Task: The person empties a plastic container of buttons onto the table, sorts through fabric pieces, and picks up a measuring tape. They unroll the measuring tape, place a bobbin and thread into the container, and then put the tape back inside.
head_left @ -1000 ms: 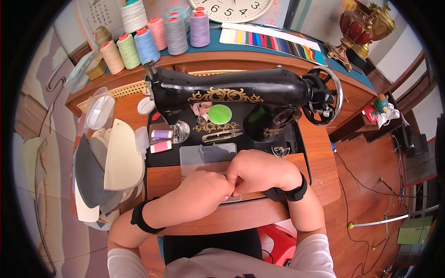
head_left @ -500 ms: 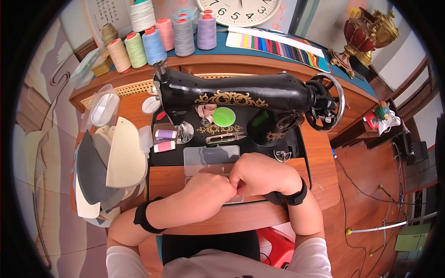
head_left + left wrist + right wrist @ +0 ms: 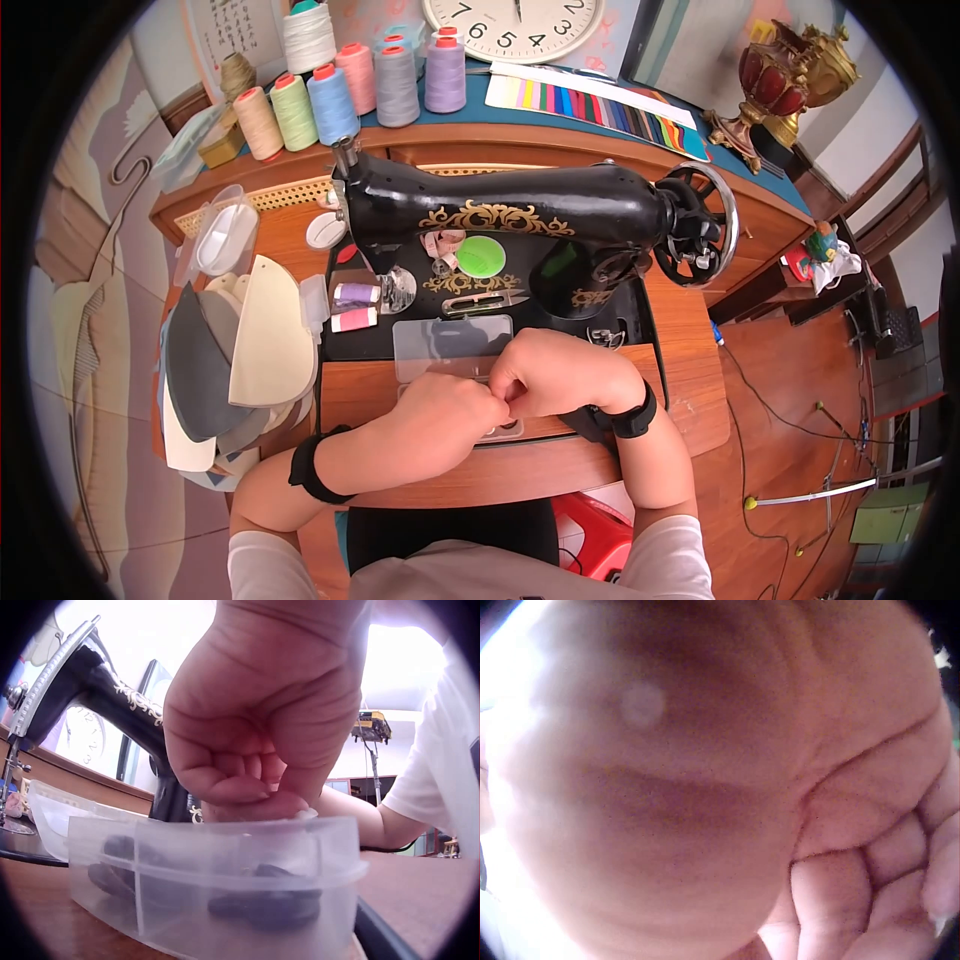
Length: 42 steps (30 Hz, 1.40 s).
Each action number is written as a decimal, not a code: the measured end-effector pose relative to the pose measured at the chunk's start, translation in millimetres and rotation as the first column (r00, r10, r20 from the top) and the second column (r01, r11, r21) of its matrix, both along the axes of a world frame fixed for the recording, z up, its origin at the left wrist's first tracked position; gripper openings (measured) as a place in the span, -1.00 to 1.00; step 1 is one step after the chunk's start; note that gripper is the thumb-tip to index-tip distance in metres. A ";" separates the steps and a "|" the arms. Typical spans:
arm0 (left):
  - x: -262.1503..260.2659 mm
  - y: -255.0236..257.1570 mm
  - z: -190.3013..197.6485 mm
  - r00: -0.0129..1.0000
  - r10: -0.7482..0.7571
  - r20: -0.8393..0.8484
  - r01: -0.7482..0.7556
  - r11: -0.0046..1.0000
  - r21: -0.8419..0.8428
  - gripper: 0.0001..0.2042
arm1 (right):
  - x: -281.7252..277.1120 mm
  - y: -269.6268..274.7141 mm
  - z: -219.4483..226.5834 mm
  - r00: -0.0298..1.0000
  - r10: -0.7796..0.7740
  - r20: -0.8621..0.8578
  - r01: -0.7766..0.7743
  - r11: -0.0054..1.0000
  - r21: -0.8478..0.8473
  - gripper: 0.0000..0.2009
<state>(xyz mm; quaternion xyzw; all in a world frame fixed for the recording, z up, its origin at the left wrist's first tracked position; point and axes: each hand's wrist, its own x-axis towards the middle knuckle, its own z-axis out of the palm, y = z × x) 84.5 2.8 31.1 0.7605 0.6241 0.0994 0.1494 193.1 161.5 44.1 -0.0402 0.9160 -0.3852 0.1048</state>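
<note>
My left hand (image 3: 440, 425), fingers curled, hangs close over an open clear plastic box (image 3: 176, 889). Dark pieces (image 3: 262, 907) lie inside the box's compartments, seen through its wall in the left wrist view. My right hand (image 3: 560, 375) meets it from the other side, thumb and fingers bent inward, so the fingertips of both come together above the box. I cannot tell what the fingertips hold. The box's lid (image 3: 450, 345) lies folded back toward the sewing machine. In the right wrist view the palm (image 3: 667, 787) fills most of the picture, with curled fingers (image 3: 829, 900) at lower right.
A black sewing machine (image 3: 500, 200) stands behind the hands. On its bed are thread snips (image 3: 483, 302), a green dish (image 3: 480, 257) and small spools (image 3: 355, 293). Curved panels (image 3: 265, 330) are stacked at left. Large thread cones (image 3: 397, 90) line the back shelf.
The head view has shifted slightly. Both hands stay together over the box, with only small movements at the fingers.
</note>
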 end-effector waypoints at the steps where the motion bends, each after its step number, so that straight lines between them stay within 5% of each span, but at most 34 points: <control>1: -0.5 -0.1 0.0 1.000 -0.005 0.026 0.004 1.000 0.018 -0.96 | -0.2 1.6 -2.2 1.000 -0.001 -0.001 0.001 1.000 0.003 -0.91; 8: -9.1 -0.2 7.1 0.995 -0.018 0.094 0.009 0.995 0.096 -0.95 | -3.0 6.4 -6.4 1.000 -0.002 0.024 0.004 0.997 -0.083 -0.90; 14: -37.5 -9.9 51.7 0.983 0.184 0.017 -0.184 0.981 0.060 -0.95 | -5.7 5.3 -1.3 0.996 -0.065 -0.056 0.059 0.994 -0.096 -0.90; 15: -47.1 -15.7 56.4 0.973 0.225 0.061 -0.232 0.958 0.167 -0.95 | -6.6 3.9 3.9 0.994 -0.099 -0.046 0.095 0.992 -0.086 -0.93; 21: -95.7 -32.4 73.1 0.810 0.586 0.017 -0.562 0.768 0.307 -0.95 | -8.8 7.8 -10.8 0.958 -0.249 -0.144 0.234 0.966 -0.112 -0.94; 26: -113.3 -38.5 56.5 0.688 0.720 -0.096 -0.631 0.658 0.411 -0.95 | -19.3 10.3 -12.6 0.874 -0.437 -0.211 0.385 0.889 -0.246 -0.95; 28: -110.9 -42.9 53.9 0.668 0.707 -0.232 -0.641 0.705 0.302 -0.94 | -33.0 15.9 -9.6 0.871 -0.427 -0.244 0.372 0.896 -0.240 -0.92; 29: -109.3 -43.9 61.7 0.716 0.649 -0.258 -0.627 0.760 0.171 -0.90 | -42.8 16.9 -2.4 0.874 -0.382 -0.300 0.362 0.924 -0.122 -0.90; 32: -112.0 -36.8 43.5 0.773 0.596 -0.215 -0.543 0.798 0.260 -0.86 | -71.1 19.2 2.5 0.889 -0.264 -0.375 0.330 0.936 0.124 -0.83; 36: -112.0 -18.9 20.1 0.776 0.564 -0.282 -0.555 0.823 0.118 -0.75 | -98.4 22.7 -13.3 0.901 -0.187 -0.391 0.337 0.870 0.360 -0.78; 37: -111.4 -14.5 20.2 0.765 0.545 -0.343 -0.580 0.815 0.002 -0.68 | -102.6 21.0 -12.4 0.908 -0.231 -0.349 0.359 0.858 0.368 -0.73; 42: -123.2 2.5 11.1 0.768 0.571 -0.290 -0.594 0.804 0.008 -0.62 | -128.3 30.5 -27.8 0.886 -0.390 -0.251 0.463 0.733 0.498 -0.63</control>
